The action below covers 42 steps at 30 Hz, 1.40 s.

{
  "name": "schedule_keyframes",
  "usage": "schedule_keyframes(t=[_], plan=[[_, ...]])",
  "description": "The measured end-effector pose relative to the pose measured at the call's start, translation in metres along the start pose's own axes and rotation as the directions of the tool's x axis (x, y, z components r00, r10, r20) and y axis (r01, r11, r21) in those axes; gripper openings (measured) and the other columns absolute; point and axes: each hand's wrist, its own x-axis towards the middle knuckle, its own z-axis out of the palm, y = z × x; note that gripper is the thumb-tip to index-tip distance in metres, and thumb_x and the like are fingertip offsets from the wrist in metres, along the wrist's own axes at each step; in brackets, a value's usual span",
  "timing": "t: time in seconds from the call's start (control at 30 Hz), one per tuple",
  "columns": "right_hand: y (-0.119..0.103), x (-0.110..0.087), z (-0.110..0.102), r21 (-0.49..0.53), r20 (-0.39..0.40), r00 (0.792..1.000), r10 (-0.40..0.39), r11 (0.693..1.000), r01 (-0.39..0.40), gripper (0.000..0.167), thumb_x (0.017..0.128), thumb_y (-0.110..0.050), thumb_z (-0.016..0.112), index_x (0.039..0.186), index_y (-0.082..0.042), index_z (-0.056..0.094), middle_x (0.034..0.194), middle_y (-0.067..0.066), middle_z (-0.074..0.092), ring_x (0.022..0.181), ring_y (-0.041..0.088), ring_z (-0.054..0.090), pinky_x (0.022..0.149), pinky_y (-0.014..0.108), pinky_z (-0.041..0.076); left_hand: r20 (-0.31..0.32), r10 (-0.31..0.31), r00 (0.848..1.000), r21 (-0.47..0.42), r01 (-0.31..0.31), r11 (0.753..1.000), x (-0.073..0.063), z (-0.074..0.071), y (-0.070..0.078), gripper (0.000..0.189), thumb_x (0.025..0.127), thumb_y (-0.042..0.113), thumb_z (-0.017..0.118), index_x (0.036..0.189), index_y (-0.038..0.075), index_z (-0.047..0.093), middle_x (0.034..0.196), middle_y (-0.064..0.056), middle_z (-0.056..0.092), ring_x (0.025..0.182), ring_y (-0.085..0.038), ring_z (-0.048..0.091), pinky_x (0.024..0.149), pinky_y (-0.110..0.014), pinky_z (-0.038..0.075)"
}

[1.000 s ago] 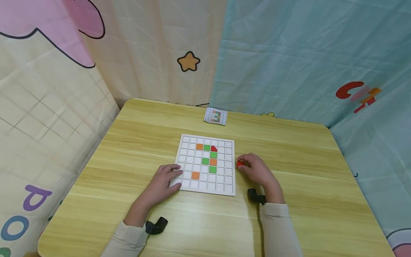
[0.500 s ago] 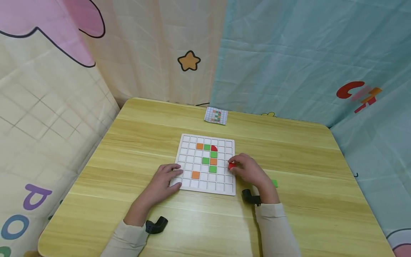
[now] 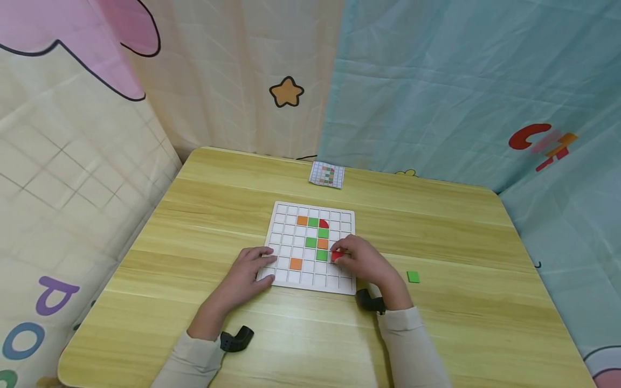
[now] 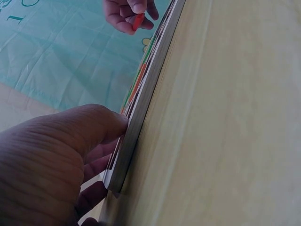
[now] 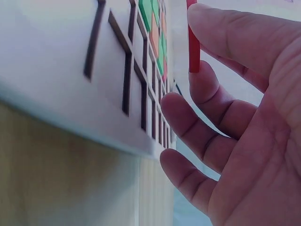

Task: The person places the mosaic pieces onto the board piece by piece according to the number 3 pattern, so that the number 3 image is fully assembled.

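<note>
A white grid board (image 3: 286, 242) lies on the wooden table, with orange, green and red pieces set in some of its squares. My right hand (image 3: 364, 262) pinches a red tile (image 3: 337, 256) between thumb and finger over the board's right part, beside a green square. The right wrist view shows this red tile (image 5: 193, 42) edge-on, held above the board's surface. My left hand (image 3: 246, 275) rests at the board's lower left edge; in the left wrist view its thumb (image 4: 106, 123) lies along the rim and the other fingers are partly hidden behind the board.
One loose green tile (image 3: 413, 277) lies on the table right of my right wrist. Behind the board, a small printed card (image 3: 327, 175) with a coloured grid pattern lies near the table's back edge. Curtains (image 3: 436, 97) hang close behind the table.
My right hand has moved left with the red tile, from beside the board to over its right columns. The green tile on the table has come into sight. The left hand stays put.
</note>
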Motion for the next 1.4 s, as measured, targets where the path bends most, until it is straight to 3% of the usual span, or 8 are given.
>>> schedule_keyframes(t=[0.37,0.9,1.4], plan=[[-0.016,0.004,0.012,-0.034,0.066,0.989,-0.134,0.99,0.136,0.013,0.089,-0.009,0.073,0.102,-0.011,0.069,0.096,-0.001,0.059,0.089,0.018,0.051,0.081,0.035,0.045,-0.005,0.015,1.0,-0.002,-0.015,1.0,0.001,0.0,-0.001,0.043,0.087,0.017,0.074,0.125,0.0,0.067,0.136,-0.011,0.056,0.126,-0.034,0.042,0.104,-0.05,0.038],[-0.025,0.005,0.024,-0.136,0.078,0.992,-0.104,0.984,0.114,0.015,0.089,-0.015,0.075,0.103,-0.015,0.071,0.1,-0.003,0.062,0.096,0.02,0.05,0.088,0.037,0.042,-0.005,0.019,1.0,0.009,-0.019,1.0,0.0,0.001,-0.001,0.043,0.088,0.018,0.073,0.126,0.0,0.067,0.136,-0.012,0.056,0.126,-0.034,0.042,0.104,-0.051,0.038],[-0.026,0.004,0.024,-0.148,0.058,0.992,-0.114,0.982,0.121,0.016,0.087,-0.012,0.075,0.102,-0.015,0.071,0.094,-0.003,0.06,0.092,0.019,0.049,0.085,0.039,0.041,-0.026,0.032,0.999,0.009,-0.032,0.999,0.0,0.002,-0.001,0.04,0.086,0.015,0.073,0.123,-0.001,0.068,0.133,-0.012,0.057,0.124,-0.035,0.043,0.103,-0.052,0.037]])
